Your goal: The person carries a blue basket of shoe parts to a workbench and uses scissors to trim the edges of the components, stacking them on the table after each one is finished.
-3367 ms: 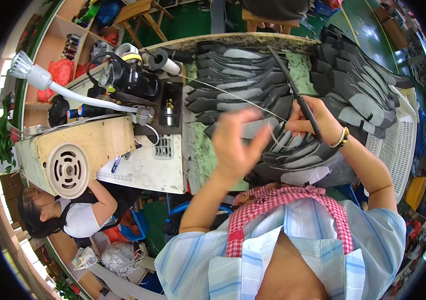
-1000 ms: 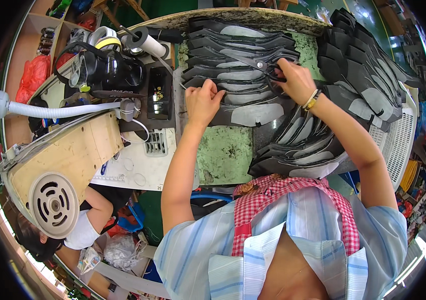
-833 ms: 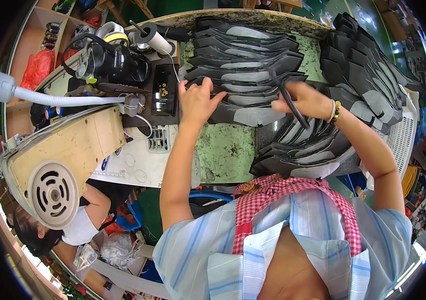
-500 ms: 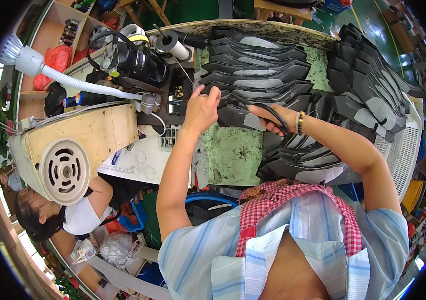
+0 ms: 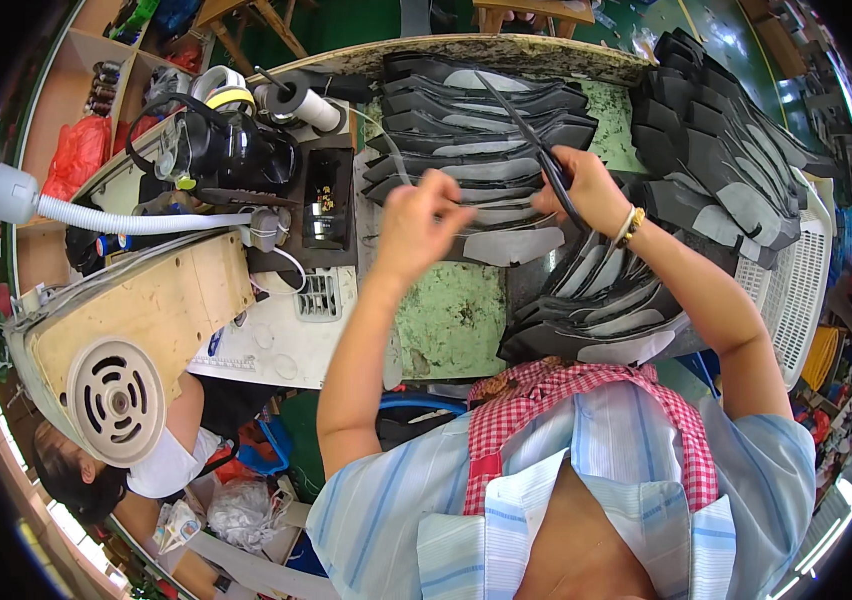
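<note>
My right hand point(image 5: 591, 195) is wrapped round the handles of long black scissors point(image 5: 526, 125), whose blades point to the far left over the pieces. My left hand point(image 5: 424, 225), slightly blurred, has its fingers closed on a narrow pale tape point(image 5: 386, 140). The tape runs in a loose curve from a white roll point(image 5: 316, 110) with a dark end disc. Under both hands lies a row of overlapping black, curved flat pieces point(image 5: 486, 150) with grey patches. Nearest my left hand is the front piece point(image 5: 514, 245) of that row.
More such pieces lie in a stack point(image 5: 596, 310) at the near right and a heap point(image 5: 711, 140) at the far right, beside a white plastic basket point(image 5: 791, 300). At left stand a sewing machine point(image 5: 146, 310) and a lamp with a white flexible neck point(image 5: 126, 216). A co-worker point(image 5: 171, 450) sits beyond.
My left hand has moved nearer and the tape has gone from taut to slack. My right hand has risen away from me, swinging the scissors' blades outward over the row.
</note>
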`<state>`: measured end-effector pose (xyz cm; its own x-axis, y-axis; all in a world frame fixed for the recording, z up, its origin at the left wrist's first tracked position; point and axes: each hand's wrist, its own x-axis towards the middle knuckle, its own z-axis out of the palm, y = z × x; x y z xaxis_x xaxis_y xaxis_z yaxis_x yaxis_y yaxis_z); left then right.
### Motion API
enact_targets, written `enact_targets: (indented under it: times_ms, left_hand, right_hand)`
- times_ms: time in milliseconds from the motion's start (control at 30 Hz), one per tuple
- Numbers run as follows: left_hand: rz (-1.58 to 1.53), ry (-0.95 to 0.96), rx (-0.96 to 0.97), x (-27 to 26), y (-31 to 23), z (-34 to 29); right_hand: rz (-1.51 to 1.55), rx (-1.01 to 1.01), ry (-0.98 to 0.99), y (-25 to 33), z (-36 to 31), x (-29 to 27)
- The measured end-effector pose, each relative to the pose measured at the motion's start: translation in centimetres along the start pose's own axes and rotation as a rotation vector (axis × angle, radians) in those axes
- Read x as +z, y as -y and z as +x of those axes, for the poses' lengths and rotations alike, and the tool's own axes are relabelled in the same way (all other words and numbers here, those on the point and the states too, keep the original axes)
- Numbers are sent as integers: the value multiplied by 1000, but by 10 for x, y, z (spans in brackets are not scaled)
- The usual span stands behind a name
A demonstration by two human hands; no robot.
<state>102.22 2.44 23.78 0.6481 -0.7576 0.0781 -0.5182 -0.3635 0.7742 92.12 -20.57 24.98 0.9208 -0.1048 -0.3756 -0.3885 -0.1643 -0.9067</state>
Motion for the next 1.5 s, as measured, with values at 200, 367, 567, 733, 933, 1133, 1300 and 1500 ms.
enact_targets:
  times_ms: [200, 367, 567, 733, 933, 1133, 1300, 1500]
  left_hand:
    - [-107, 51, -186, -1, 65, 16]
    - [345, -288, 82, 20, 78, 25]
    - [375, -107, 94, -27, 68, 13]
    - [414, -24, 157, -40, 67, 5]
    - [280, -134, 127, -9, 47, -20]
    - [-197, -116, 31, 23, -60, -25]
    - [17, -117, 88, -9, -26, 24]
    - [19, -22, -101, -19, 61, 41]
  right_hand:
    - [-709, -77, -322, -14, 33, 4]
    - [-935, -195, -391, -6, 35, -21]
    - [95, 580, 539, 37, -13, 11]
    - [182, 634, 515, 7, 17, 63]
    - [107, 457, 384, 16, 1, 44]
    - [240, 95, 196, 34, -24, 11]
    - [-70, -29, -111, 17, 16, -12]
    - [-615, -221, -397, -3, 52, -16]
